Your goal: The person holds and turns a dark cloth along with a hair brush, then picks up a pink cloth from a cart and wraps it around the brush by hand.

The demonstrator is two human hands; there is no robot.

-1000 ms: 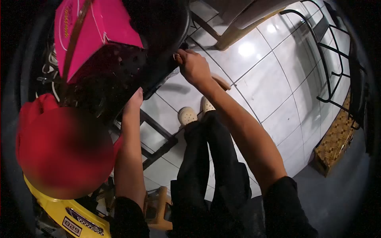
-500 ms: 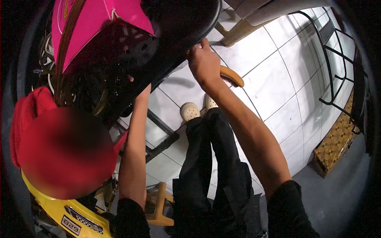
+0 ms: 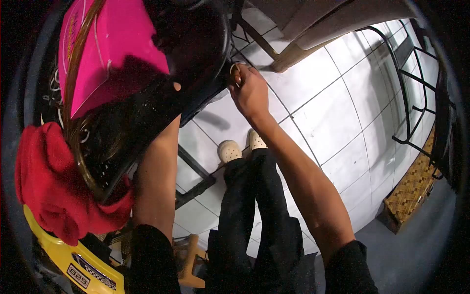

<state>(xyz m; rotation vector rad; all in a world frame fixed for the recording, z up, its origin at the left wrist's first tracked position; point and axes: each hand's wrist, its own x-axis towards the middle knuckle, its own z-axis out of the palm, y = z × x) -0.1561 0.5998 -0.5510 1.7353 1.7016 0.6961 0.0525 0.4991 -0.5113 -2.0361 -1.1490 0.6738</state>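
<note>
My right hand (image 3: 250,93) is closed at the right edge of a glossy black surface (image 3: 198,44), with a small brown and gold part of a brush (image 3: 235,73) between its fingers; the rest of the brush is hidden. My left forearm reaches up beside the black surface, and only a fingertip (image 3: 177,86) of my left hand shows there. The other fingers are lost in the dark. A long brown strand (image 3: 72,93) hangs across a bright pink sheet-like item (image 3: 129,36) and curves down over a red cloth (image 3: 58,181) at the left.
A yellow item marked 829 (image 3: 63,257) lies at the lower left. A small wooden stool (image 3: 191,262) stands near my legs. Beige upholstered furniture (image 3: 338,22) is at the top, with a black metal frame (image 3: 404,103) and a woven box (image 3: 409,191) at the right.
My right hand has moved slightly down, and the curved wooden brush that stuck out beside it has turned mostly out of sight. The brown strand now hangs lower, over the red cloth.
</note>
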